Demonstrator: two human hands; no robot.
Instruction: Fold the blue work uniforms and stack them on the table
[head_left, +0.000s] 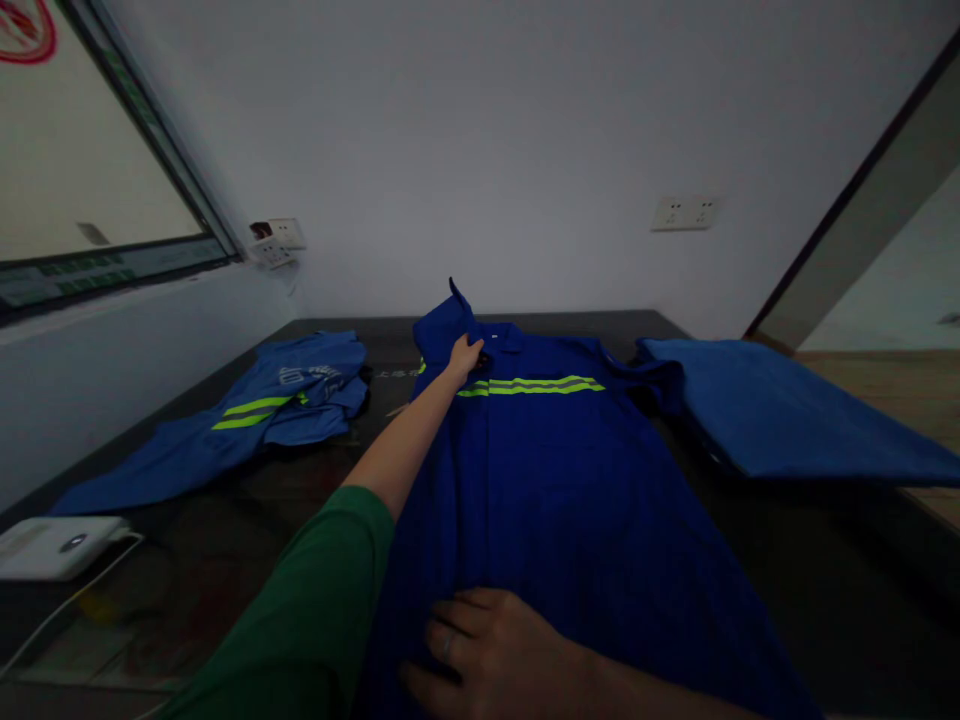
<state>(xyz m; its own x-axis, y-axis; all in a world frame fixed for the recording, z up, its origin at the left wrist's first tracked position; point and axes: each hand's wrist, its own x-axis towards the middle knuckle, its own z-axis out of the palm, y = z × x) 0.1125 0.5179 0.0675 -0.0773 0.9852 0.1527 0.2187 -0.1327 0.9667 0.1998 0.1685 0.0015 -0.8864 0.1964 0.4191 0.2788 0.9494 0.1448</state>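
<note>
A dark blue work jacket (570, 500) with yellow-green and grey reflective stripes lies spread, its collar at the far end. My left hand (466, 355), at the end of an outstretched green-sleeved arm, is closed on the jacket's cloth near the left shoulder. A piece of that cloth stands up beside the fingers. My right hand (487, 650) rests palm down on the near part of the jacket. A ring shows on one finger; its fingers are slightly bent and apart.
The jacket lies on a dark table (600, 323). To the left are a lighter blue striped garment (300, 395) and a white device (64, 548) with a cable. On the right lies folded blue cloth (787, 410). Wall sockets (684, 213) are behind.
</note>
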